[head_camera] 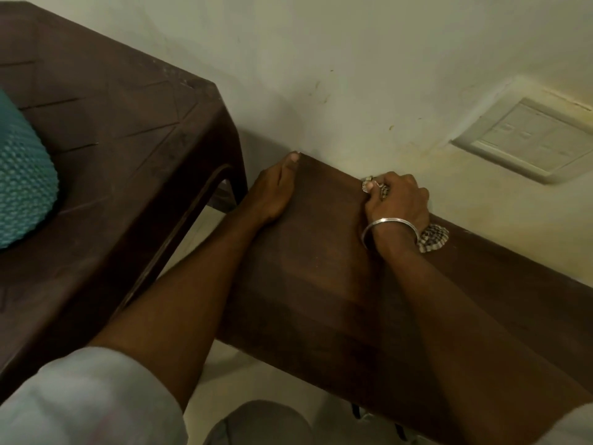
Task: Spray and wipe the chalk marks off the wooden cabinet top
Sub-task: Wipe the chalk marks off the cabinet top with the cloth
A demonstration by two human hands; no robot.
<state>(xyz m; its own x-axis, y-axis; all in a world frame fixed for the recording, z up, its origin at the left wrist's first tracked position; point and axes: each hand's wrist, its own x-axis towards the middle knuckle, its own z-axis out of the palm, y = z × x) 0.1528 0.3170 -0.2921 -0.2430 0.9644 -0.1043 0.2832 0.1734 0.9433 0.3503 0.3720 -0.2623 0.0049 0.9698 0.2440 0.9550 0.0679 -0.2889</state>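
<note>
Curled tight round a bunched cloth (433,239), the right hand (398,200) presses it onto the cabinet top (321,268) beneath, hard against the wall, likely to scrub that edge. To its left, the left hand (272,194) lies flat, fingers straight, along the top's end, probably bracing. No chalk shows.

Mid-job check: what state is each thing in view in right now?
cabinet top: no chalk marks discernible in this dim view.
cloth: bunched, pressed on the top beside the wall.
right hand: grips the cloth.
left hand: fingers straight, resting on the top's left edge.
teal cushion: lying on the brown plastic table.
switch plate: switch positions too blurred to tell.
</note>
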